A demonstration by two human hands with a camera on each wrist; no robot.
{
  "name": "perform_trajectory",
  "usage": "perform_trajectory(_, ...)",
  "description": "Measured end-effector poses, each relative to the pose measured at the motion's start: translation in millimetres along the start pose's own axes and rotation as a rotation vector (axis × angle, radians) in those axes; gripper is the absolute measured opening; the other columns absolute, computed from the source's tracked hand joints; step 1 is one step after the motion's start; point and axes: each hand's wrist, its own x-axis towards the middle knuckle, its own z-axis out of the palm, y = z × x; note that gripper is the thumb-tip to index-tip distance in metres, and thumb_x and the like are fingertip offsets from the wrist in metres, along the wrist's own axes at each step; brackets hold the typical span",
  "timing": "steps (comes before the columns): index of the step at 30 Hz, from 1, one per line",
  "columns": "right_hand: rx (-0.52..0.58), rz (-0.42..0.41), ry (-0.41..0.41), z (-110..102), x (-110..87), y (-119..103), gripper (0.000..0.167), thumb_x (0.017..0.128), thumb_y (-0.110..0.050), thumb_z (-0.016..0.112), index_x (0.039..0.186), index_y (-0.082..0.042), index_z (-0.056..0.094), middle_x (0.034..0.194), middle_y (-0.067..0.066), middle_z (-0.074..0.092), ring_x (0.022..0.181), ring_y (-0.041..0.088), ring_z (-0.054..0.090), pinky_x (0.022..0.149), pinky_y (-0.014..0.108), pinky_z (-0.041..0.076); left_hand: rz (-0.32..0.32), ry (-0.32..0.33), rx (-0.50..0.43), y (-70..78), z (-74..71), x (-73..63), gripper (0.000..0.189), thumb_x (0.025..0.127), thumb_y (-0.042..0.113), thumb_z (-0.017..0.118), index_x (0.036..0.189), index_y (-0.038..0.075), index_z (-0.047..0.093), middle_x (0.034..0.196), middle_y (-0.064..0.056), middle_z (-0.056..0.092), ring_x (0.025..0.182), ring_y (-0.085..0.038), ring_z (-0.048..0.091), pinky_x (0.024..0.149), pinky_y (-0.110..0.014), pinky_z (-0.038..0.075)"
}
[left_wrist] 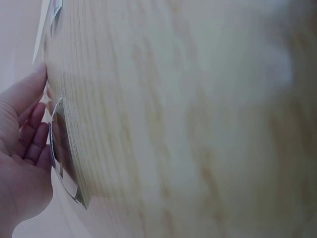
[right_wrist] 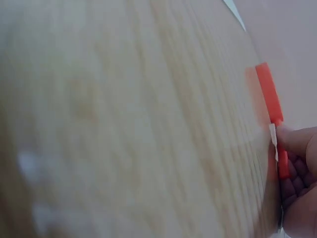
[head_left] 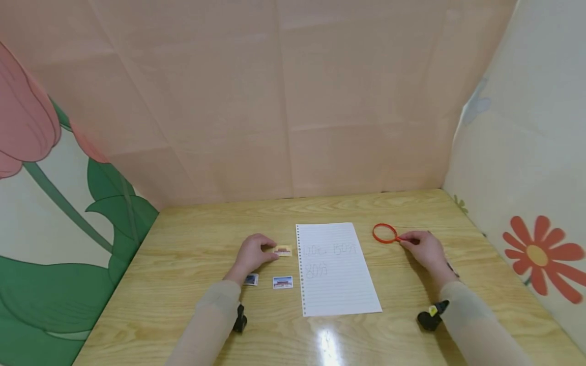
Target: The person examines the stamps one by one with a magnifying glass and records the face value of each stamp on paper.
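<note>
My left hand (head_left: 253,252) pinches the left edge of a yellow postage stamp (head_left: 283,250) at the table. Below it lie a blue-sky stamp (head_left: 283,282) with a red building and a dark blue stamp (head_left: 251,279), partly covered by the left wrist. The dark stamp (left_wrist: 64,153) lies near the fingers in the left wrist view. On the right, my right hand (head_left: 426,248) holds a red-rimmed magnifying glass (head_left: 385,233) by its short handle, low over the table. The red handle (right_wrist: 283,163) shows between thumb and fingers in the right wrist view.
A lined sheet of paper (head_left: 336,290) with faint handwritten numbers lies between the hands. The wooden table (head_left: 192,315) meets a pink backdrop (head_left: 220,127) behind and a flower-printed wall covering (head_left: 517,168) at right. A small dark item (head_left: 452,269) shows beside the right wrist.
</note>
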Motion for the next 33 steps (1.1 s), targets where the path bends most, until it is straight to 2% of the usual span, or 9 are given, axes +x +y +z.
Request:
perform_trajectory(6, 0.05, 0.045, -0.022, -3, -2.3, 5, 0.03, 0.096, -0.023, 0.068, 0.114, 0.002, 0.07, 0.109, 0.021, 0.067, 0.096, 0.03, 0.059, 0.079, 0.036, 0.048, 0.01, 0.003, 0.014, -0.6, 0.4, 0.0, 0.028, 0.078, 0.022, 0.086, 0.102, 0.01, 0.077, 0.103, -0.003, 0.068, 0.101, -0.024, 0.061, 0.095, -0.043, 0.049)
perform_trajectory(10, 0.15, 0.121, -0.042, -12, -6.0, 1, 0.042, 0.097, -0.029, 0.065, 0.124, 0.003, 0.063, 0.114, 0.023, 0.064, 0.088, 0.018, 0.058, 0.066, 0.027, 0.051, 0.011, 0.003, 0.017, -1.1, 1.2, 0.1, 0.028, 0.078, 0.022, 0.086, 0.102, 0.01, 0.077, 0.103, -0.003, 0.068, 0.1, -0.024, 0.061, 0.095, -0.043, 0.049)
perform_trajectory(13, 0.192, 0.141, -0.025, -22, -8.5, 1, 0.044, 0.098, -0.029, 0.064, 0.127, 0.003, 0.061, 0.114, 0.02, 0.064, 0.082, 0.007, 0.054, 0.06, 0.021, 0.051, 0.011, 0.0, 0.022, -1.8, 2.3, 0.8, 0.029, 0.078, 0.022, 0.086, 0.103, 0.01, 0.077, 0.103, -0.003, 0.068, 0.1, -0.024, 0.061, 0.095, -0.043, 0.049)
perform_trajectory(18, 0.151, 0.112, 0.021, -40, -11.8, 11, 0.046, 0.097, -0.032, 0.064, 0.128, 0.002, 0.062, 0.12, 0.023, 0.064, 0.088, -0.006, 0.048, 0.067, 0.012, 0.045, 0.009, -0.004, 0.026, -2.1, 3.1, 1.2, 0.03, 0.078, 0.023, 0.086, 0.104, 0.01, 0.077, 0.102, -0.002, 0.068, 0.1, -0.023, 0.061, 0.094, -0.042, 0.05)
perform_trajectory(22, 0.151, 0.168, 0.017, -49, -14.9, 26, 0.054, 0.098, -0.039, 0.062, 0.134, 0.001, 0.058, 0.125, 0.022, 0.06, 0.086, -0.005, 0.049, 0.063, 0.016, 0.048, 0.002, -0.004, 0.017, -1.7, 3.1, 0.8, 0.029, 0.078, 0.023, 0.086, 0.103, 0.011, 0.077, 0.102, -0.001, 0.068, 0.1, -0.022, 0.061, 0.094, -0.042, 0.049)
perform_trajectory(24, 0.195, 0.232, 0.003, -52, -16.7, 33, 0.058, 0.097, -0.042, 0.061, 0.138, -0.001, 0.055, 0.125, 0.019, 0.056, 0.075, 0.002, 0.051, 0.056, 0.022, 0.049, 0.008, -0.002, 0.015, -1.9, 3.0, 0.7, 0.03, 0.078, 0.022, 0.086, 0.103, 0.01, 0.077, 0.102, -0.002, 0.068, 0.1, -0.023, 0.061, 0.094, -0.043, 0.049)
perform_trajectory(26, 0.217, 0.264, -0.002, -54, -18.8, 39, 0.06, 0.098, -0.042, 0.06, 0.141, -0.001, 0.052, 0.126, 0.018, 0.053, 0.074, 0.004, 0.05, 0.054, 0.024, 0.05, 0.013, 0.0, 0.017, -2.5, 3.2, 0.7, 0.03, 0.078, 0.022, 0.086, 0.103, 0.01, 0.077, 0.102, -0.002, 0.068, 0.1, -0.023, 0.061, 0.094, -0.043, 0.049)
perform_trajectory(28, 0.214, 0.259, -0.011, -57, -21.2, 42, 0.061, 0.098, -0.04, 0.06, 0.142, 0.001, 0.05, 0.127, 0.022, 0.053, 0.074, 0.0, 0.049, 0.055, 0.024, 0.05, 0.011, -0.001, 0.018, -3.1, 3.1, 0.7, 0.03, 0.078, 0.023, 0.086, 0.104, 0.01, 0.077, 0.103, -0.002, 0.068, 0.1, -0.023, 0.061, 0.094, -0.043, 0.049)
perform_trajectory(33, 0.125, 0.202, -0.025, -61, -25.1, 44, 0.062, 0.098, -0.039, 0.061, 0.141, 0.005, 0.05, 0.127, 0.029, 0.056, 0.082, -0.012, 0.045, 0.061, 0.017, 0.05, 0.003, -0.007, 0.013, -3.7, 2.1, 1.4, 0.03, 0.078, 0.023, 0.086, 0.104, 0.011, 0.077, 0.104, -0.002, 0.068, 0.101, -0.023, 0.061, 0.095, -0.042, 0.049)
